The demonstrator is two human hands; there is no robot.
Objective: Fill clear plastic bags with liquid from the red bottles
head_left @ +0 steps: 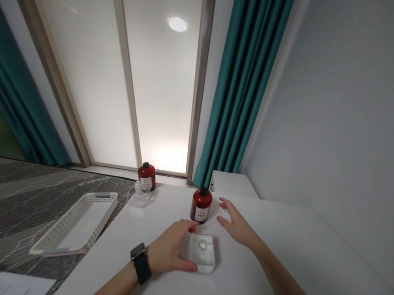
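Observation:
A clear square glass bottle (202,254) with a round opening on top rests on the white table, in front of me. My left hand (174,247), with a dark watch on the wrist, is beside its left side, thumb and fingers spread; whether it touches the glass I cannot tell. Just beyond stands a dark red bottle (201,205) with a black cap and a white label. My right hand (233,221) hovers to the right of that bottle, fingers apart and holding nothing.
Another red bottle (147,176) and a clear glass container (139,195) stand at the table's far left. A white perforated basket (78,225) lies left of the table (249,279), near papers (15,284). A white cabinet (234,184) is behind the far edge; a wall rises at right.

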